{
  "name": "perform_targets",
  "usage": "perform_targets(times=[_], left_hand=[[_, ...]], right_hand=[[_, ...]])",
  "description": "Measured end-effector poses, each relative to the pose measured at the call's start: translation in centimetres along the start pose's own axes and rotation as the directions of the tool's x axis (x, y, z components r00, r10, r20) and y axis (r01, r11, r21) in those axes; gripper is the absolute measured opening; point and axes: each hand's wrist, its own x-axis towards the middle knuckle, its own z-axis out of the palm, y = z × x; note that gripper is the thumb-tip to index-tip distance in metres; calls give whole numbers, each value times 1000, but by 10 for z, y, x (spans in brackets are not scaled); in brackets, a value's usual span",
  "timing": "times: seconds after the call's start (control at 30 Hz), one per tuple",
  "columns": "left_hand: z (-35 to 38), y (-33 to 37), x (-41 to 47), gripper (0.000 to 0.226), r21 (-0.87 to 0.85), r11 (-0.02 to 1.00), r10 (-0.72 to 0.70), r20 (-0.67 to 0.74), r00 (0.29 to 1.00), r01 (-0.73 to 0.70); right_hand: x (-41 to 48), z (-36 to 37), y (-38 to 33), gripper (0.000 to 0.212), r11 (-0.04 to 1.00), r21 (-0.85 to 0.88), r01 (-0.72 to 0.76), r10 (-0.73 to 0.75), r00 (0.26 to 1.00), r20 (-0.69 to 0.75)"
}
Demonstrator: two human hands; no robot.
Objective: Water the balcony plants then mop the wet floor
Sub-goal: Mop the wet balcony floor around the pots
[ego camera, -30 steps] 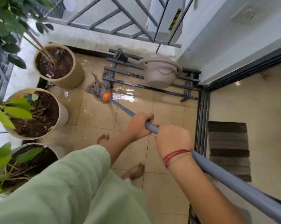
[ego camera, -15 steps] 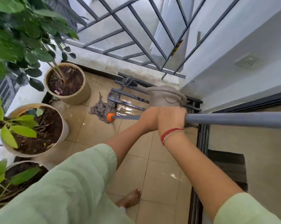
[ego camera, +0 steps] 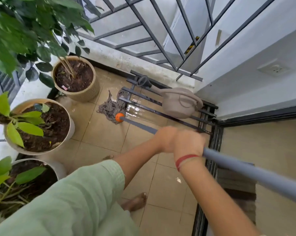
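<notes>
Grey cotton strands of the mop head (ego camera: 112,108) lie splayed on the tiles just left of centre, under the near edge of the low metal rack (ego camera: 162,114); half a second ago the handle (ego camera: 256,174) ran level across the view, and now it slopes down from the lower right to the orange collar (ego camera: 119,117), so the head has been drawn a little out from the rack. That reads as the pull of a stroke in the mopping half of the task. The watering looks done: the taupe watering can (ego camera: 179,106) sits parked on the rack, and the soil in the three pots (ego camera: 79,77) at the left is dark. Both hands grip the handle side by side at centre right, the left hand (ego camera: 165,139) further down the shaft and the right hand (ego camera: 189,144) behind it, fingers wrapped tight around the pole, though motion blur hides the fingertips. The beige tiled floor (ego camera: 101,132) shines wet beneath the rack and beside the mop head, with a small glinting patch nearer the bare feet, so water remains to lift. A barred grille and low parapet close the top of the frame; a sliding-door track and striped mat lie at the right.
</notes>
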Motion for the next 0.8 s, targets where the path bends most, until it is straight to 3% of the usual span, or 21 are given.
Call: perform_targets(times=[0.07, 0.13, 0.37, 0.53, 0.8], left_hand=[[40, 7, -15, 26, 75, 996, 42, 157, 987, -55], [79, 11, -30, 21, 131, 985, 77, 264, 961, -115], [141, 27, -62, 21, 202, 960, 107, 376, 920, -194], [149, 25, -66, 22, 202, 969, 49, 414, 909, -144], [123, -39, -59, 18, 230, 972, -49, 368, 929, -39]], right_hand=[[-31, 23, 27, 32, 965, -232, -119, 155, 977, 146], [-56, 53, 45, 34, 888, -454, -74, 201, 950, 238], [-103, 101, 80, 37, 890, -397, -223, 355, 886, 297], [-104, 109, 92, 38, 932, -315, -177, 285, 895, 342], [-60, 130, 40, 36, 937, -346, -48, 179, 916, 358]])
